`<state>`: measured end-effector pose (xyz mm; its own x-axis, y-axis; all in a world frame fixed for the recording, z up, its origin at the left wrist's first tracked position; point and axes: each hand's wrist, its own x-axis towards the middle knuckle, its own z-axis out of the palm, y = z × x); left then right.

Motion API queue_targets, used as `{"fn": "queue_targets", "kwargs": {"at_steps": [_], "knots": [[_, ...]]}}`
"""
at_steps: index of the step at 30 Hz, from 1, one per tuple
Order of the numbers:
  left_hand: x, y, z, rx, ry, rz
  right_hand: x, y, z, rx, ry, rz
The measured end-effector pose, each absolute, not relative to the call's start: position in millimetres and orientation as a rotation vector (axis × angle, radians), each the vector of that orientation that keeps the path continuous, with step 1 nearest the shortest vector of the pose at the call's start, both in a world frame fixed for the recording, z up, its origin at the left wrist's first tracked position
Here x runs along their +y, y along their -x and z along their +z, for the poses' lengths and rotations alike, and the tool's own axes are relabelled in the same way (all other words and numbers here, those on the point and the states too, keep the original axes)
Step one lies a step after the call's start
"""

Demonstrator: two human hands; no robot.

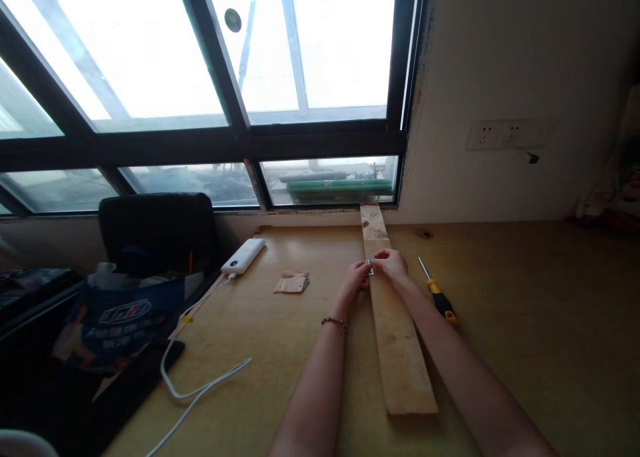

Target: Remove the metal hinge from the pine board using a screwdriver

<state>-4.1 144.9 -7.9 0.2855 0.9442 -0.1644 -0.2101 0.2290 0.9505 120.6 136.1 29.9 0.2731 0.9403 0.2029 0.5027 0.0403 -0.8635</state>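
A long wooden board point(400, 350) lies lengthwise on the table, its far end by the window sill. On its left edge, a small shiny metal plate point(369, 267) is pinched by my left hand point(356, 278), whose fingers are closed beside the board. My right hand point(393, 265) reaches over the board from the right. Its thumb and fingertips are pressed together at the metal plate, and whatever they may hold is too small to tell. To the right of the board lies a screwdriver point(441, 302) with a black and yellow handle, its shaft pointing away from me.
A small torn cardboard piece point(292, 283) lies left of my left hand. Further left are a white power bank point(244, 256) and its white cable point(220, 379). A black chair point(157, 227) holding a blue bag point(125, 317) stands beside the table point(525, 323). Window and wall bound the far side.
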Motion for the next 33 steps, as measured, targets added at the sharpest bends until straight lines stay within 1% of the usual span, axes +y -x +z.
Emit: {"fn": "queue_targets", "kwargs": {"at_steps": [7,14,19,25,28,33], "knots": [[144.4,6.5,-7.7,0.95,-1.101,0.986,137.8,-122.5,22.8,-1.397,1.68,0.56],[145.7,10.0,-7.7,1.018,-1.104,1.041,134.5,-122.2,24.3,-1.477,1.653,0.586],[145.9,10.5,-7.0,1.057,-1.061,1.046,134.1,-121.8,23.7,-1.487,1.648,0.572],[145.8,14.2,-4.4,0.961,-0.95,1.08,129.0,-116.8,29.0,-1.508,1.697,0.489],[143.9,14.1,-1.6,0.945,-1.043,1.141,126.3,-113.9,32.2,-1.496,1.734,0.444],[131.2,10.8,8.2,1.05,-1.421,1.359,124.1,-111.3,33.8,-1.492,1.773,0.417]]}}
